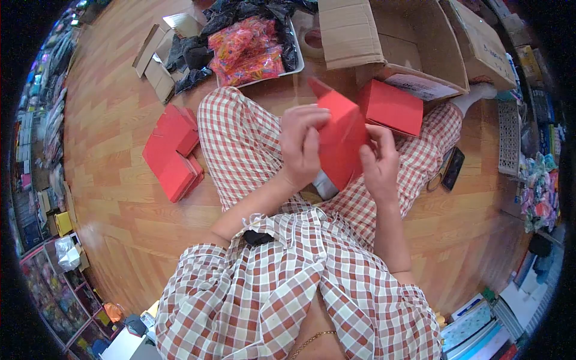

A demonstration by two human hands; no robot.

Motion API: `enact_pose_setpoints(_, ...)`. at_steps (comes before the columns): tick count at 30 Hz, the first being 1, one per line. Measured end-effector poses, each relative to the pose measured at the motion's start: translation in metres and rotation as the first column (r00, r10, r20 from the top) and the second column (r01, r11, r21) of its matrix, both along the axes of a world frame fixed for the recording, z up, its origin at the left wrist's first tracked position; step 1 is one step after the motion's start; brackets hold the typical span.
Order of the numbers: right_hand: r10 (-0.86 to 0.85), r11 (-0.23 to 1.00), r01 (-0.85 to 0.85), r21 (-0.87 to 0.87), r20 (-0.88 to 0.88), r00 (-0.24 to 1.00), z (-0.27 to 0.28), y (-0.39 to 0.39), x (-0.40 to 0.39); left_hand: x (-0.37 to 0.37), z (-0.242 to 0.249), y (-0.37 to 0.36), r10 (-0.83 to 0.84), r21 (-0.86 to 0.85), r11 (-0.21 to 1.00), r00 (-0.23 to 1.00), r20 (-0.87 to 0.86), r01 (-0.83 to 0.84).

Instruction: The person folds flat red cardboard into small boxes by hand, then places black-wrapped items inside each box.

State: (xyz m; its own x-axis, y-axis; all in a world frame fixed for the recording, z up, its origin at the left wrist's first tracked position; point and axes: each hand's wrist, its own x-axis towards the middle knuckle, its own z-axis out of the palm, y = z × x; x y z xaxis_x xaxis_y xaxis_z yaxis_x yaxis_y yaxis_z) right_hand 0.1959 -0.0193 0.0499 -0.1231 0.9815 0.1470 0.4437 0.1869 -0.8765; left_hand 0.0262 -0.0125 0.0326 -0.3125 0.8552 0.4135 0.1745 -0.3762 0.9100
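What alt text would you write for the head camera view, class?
Seated on a wooden floor, a person's left hand and right hand hold a red cardboard box; more red boxes lie stacked nearby.

We see a wooden floor (120, 198) with a stack of red boxes (173, 153) lying on it, well apart from a metal tray (295, 60) filled with bright pink and orange packets (247, 51). Black bags (192, 57) crowd the tray's near side, and folded cardboard pieces (153, 57) lie just beside them. An open cardboard carton (390, 42) stands nearby, with another red box (391, 108) before it. A dark, flat thing, perhaps a phone (453, 169), rests on the floor. Cluttered shelves (42, 180) line the edge.
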Motion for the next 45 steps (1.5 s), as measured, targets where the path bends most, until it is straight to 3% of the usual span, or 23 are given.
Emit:
enact_pose_setpoints(2,0.018,0.992,-0.054,-0.117,-0.293,0.956,-0.001,0.002,0.012,-0.006,0.041,0.0,0.064,0.417,0.896,0.887,-0.457,0.15)
enact_pose_setpoints(4,0.089,0.973,-0.173,-0.156,-0.438,0.895,-0.006,0.011,0.017,0.006,0.045,0.003,-0.029,0.517,0.738,0.785,-0.618,0.434)
enact_pose_setpoints(6,-0.211,0.855,-0.3,-0.423,-0.812,0.545,-0.007,0.017,0.014,0.023,0.039,0.003,-0.131,0.504,0.656,0.743,-0.657,0.562)
enact_pose_setpoints(8,-0.318,0.786,-0.379,-0.489,-0.845,0.43,-0.028,0.019,0.016,0.031,0.024,0.002,-0.448,0.26,0.38,0.423,-0.788,0.888)
enact_pose_setpoints(10,-0.545,0.609,-0.316,-0.728,-0.673,0.501,-0.052,0.016,0.014,0.037,0.01,-0.002,-0.521,0.279,0.366,0.443,-0.729,0.888)
enact_pose_setpoints(14,-0.331,0.78,-0.373,-0.502,-0.837,0.435,-0.143,0.014,0.013,0.031,0.018,-0.01,-0.615,0.186,0.439,0.445,-0.651,0.879)
enact_pose_setpoints(15,-0.432,0.738,-0.36,-0.57,-0.81,0.397,-0.1,0.013,0.005,0.026,0.022,-0.008,-0.615,0.183,0.438,0.442,-0.653,0.88)
enact_pose_setpoints(17,-0.332,0.763,-0.42,-0.492,-0.855,0.398,-0.14,0.031,0.022,0.012,0.032,-0.002,-0.424,0.365,0.682,0.749,-0.508,0.634)
enact_pose_setpoints(19,-0.178,0.801,-0.43,-0.416,-0.852,0.493,-0.13,0.04,0.02,-0.018,0.045,0.009,-0.192,0.313,0.874,0.856,-0.479,0.372)
enact_pose_setpoints(21,-0.131,0.802,-0.446,-0.397,-0.845,0.518,-0.14,0.052,0.022,-0.048,0.044,0.028,0.088,0.26,0.963,0.838,-0.538,0.065)
enact_pose_setpoints(22,-0.086,0.798,-0.464,-0.384,-0.835,0.543,-0.142,0.057,0.023,-0.062,0.038,0.036,0.092,0.266,0.962,0.837,-0.54,0.065)
enact_pose_setpoints(24,-0.085,0.781,-0.495,-0.381,-0.85,0.519,-0.143,0.063,0.021,-0.085,0.014,0.048,0.031,-0.102,0.988,0.794,-0.607,-0.117)
enact_pose_setpoints(25,-0.053,0.777,-0.499,-0.384,-0.83,0.556,-0.142,0.067,0.02,-0.089,0.006,0.046,0.037,-0.095,0.988,0.791,-0.61,-0.119)
enact_pose_setpoints(26,-0.021,0.774,-0.501,-0.388,-0.806,0.591,-0.14,0.07,0.02,-0.092,-0.002,0.044,-0.257,-0.286,0.946,0.889,-0.379,0.152)
enact_pose_setpoints(27,-0.016,0.777,-0.501,-0.381,-0.807,0.59,-0.144,0.073,0.024,-0.091,0.003,0.042,-0.509,-0.391,0.807,0.857,-0.082,0.441)
enact_pose_setpoints(29,0.018,0.816,-0.302,-0.493,-0.5,0.866,-0.154,0.075,0.034,-0.082,0.011,0.034,-0.594,-0.498,0.736,0.79,-0.152,0.458)
enact_pose_setpoints(30,0.019,0.816,-0.301,-0.493,-0.498,0.867,-0.156,0.073,0.04,-0.075,0.017,0.032,-0.676,-0.604,0.656,0.708,-0.203,0.453)
enact_pose_setpoints(32,-0.256,0.685,-0.087,-0.723,-0.351,0.901,-0.163,0.066,0.053,-0.071,0.018,0.036,-0.581,-0.514,0.771,0.747,-0.324,0.377)
enact_pose_setpoints(33,-0.252,0.687,-0.086,-0.721,-0.347,0.903,-0.147,0.058,0.052,-0.072,0.019,0.041,-0.515,-0.503,0.807,0.784,-0.347,0.308)
enact_pose_setpoints(35,-0.493,0.62,-0.048,-0.783,-0.437,0.752,-0.097,0.039,0.048,-0.076,0.016,0.05,-0.393,-0.451,0.865,0.858,-0.331,0.222)
enact_pose_setpoints(38,-0.382,0.768,-0.219,-0.602,-0.704,0.599,-0.085,0.016,0.056,-0.086,0.014,0.061,-0.418,-0.481,0.853,0.82,-0.392,0.205)
enact_pose_setpoints(43,-0.322,0.742,-0.079,-0.666,-0.458,0.829,-0.072,0.007,-0.001,-0.071,0.005,0.057,-0.407,-0.511,0.846,0.8,-0.441,0.149)
enact_pose_setpoints(45,-0.012,0.97,-0.071,-0.231,-0.339,0.941,-0.104,0.011,-0.012,-0.076,0.006,0.059,-0.448,-0.534,0.822,0.801,-0.396,0.196)
